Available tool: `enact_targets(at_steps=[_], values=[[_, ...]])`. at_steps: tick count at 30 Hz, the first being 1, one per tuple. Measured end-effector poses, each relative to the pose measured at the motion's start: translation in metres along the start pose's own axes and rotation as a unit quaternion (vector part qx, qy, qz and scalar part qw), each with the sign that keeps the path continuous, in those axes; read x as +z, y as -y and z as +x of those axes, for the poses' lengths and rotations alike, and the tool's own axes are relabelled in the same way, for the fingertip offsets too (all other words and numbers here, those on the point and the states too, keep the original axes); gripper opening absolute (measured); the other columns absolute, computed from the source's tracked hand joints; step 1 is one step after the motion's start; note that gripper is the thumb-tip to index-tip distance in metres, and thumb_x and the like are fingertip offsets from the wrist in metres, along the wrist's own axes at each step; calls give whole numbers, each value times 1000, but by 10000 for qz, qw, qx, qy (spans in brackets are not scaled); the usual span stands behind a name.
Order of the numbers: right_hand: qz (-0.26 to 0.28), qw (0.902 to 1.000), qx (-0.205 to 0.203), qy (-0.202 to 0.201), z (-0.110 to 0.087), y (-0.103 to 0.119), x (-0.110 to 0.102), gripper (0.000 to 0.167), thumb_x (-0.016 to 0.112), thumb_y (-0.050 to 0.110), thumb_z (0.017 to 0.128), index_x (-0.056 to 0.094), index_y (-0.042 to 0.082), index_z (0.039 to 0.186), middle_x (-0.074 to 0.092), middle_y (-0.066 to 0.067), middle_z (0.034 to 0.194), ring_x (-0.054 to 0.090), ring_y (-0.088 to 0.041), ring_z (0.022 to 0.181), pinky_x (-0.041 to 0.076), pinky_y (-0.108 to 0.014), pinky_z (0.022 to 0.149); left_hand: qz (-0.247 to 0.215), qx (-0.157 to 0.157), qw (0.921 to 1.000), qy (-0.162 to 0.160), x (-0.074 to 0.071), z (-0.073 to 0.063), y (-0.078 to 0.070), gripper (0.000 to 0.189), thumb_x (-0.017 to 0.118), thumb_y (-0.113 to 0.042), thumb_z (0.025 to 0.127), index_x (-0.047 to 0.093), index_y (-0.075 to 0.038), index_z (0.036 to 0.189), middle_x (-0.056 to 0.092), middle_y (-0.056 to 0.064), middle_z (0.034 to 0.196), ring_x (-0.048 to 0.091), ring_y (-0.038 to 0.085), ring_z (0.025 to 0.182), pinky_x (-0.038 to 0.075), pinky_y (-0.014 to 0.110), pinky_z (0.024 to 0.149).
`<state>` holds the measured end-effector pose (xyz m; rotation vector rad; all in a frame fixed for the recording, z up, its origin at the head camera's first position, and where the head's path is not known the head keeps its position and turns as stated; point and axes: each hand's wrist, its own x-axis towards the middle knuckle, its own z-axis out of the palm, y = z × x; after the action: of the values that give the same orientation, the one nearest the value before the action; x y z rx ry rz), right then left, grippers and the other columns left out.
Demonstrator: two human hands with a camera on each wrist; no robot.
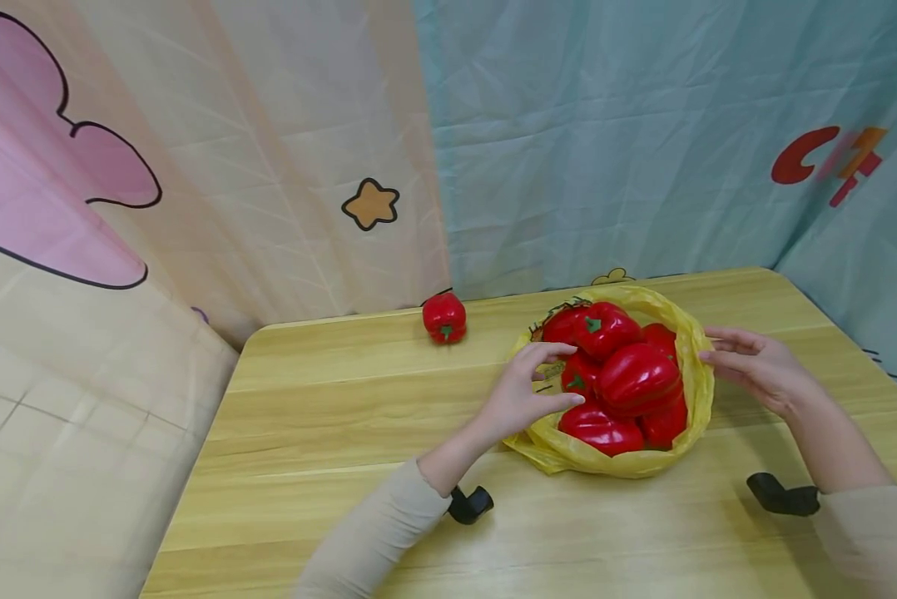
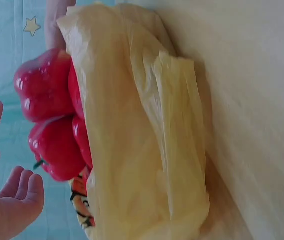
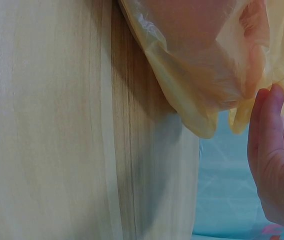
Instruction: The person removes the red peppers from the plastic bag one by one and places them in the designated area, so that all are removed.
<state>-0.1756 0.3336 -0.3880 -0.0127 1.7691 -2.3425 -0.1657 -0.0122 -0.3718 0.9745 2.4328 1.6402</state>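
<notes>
A yellow plastic bag (image 1: 699,416), its mouth spread wide, is heaped with several glossy red bell peppers (image 1: 638,378). My left hand (image 1: 519,395) reaches over the bag's left side, thumb and fingers parted in a curve with nothing between them. In the left wrist view, a gap shows between that hand (image 2: 12,205) and the nearest red pepper (image 2: 57,147). At the bag's right rim, my right hand (image 1: 763,370) pinches the plastic with its fingertips. The right wrist view has these fingers (image 3: 272,120) at the bag's loose folded edge.
One more red bell pepper (image 1: 444,318) stands by the table's back edge, left of the bag. An orange-and-black patterned edge (image 2: 82,205) shows beside the peppers. Black curved pieces (image 1: 781,495) appear near both wrists. A printed curtain (image 1: 531,166) hangs behind the wooden table (image 1: 329,433).
</notes>
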Motion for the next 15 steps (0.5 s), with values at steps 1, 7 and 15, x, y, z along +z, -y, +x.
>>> enact_targets(at_steps=[1, 7, 15], values=[[9, 10000, -8, 5, 0, 0, 0, 33, 55, -10, 88, 71, 17, 97, 62, -2, 86, 64, -13, 77, 54, -24, 68, -18, 30, 10000, 46, 3, 1, 0, 52, 75, -16, 80, 53, -8, 127, 52, 8, 123, 50, 16, 108, 46, 24, 85], [-18, 10000, -70, 15, 1, -2, 0, 33, 56, -10, 87, 71, 17, 97, 61, -2, 86, 64, -13, 76, 54, -24, 68, 40, 117, 9997, 187, 17, 5, -4, 53, 75, -17, 79, 52, -9, 127, 51, 4, 123, 51, 22, 109, 48, 29, 86], [46, 10000, -39, 20, 0, -3, 0, 33, 55, -10, 87, 71, 17, 97, 62, -3, 87, 65, -13, 77, 54, -24, 68, 208, 40, 9996, 207, 31, 9, -9, 56, 76, -19, 79, 51, -13, 128, 51, 0, 123, 50, 14, 107, 48, 22, 83]])
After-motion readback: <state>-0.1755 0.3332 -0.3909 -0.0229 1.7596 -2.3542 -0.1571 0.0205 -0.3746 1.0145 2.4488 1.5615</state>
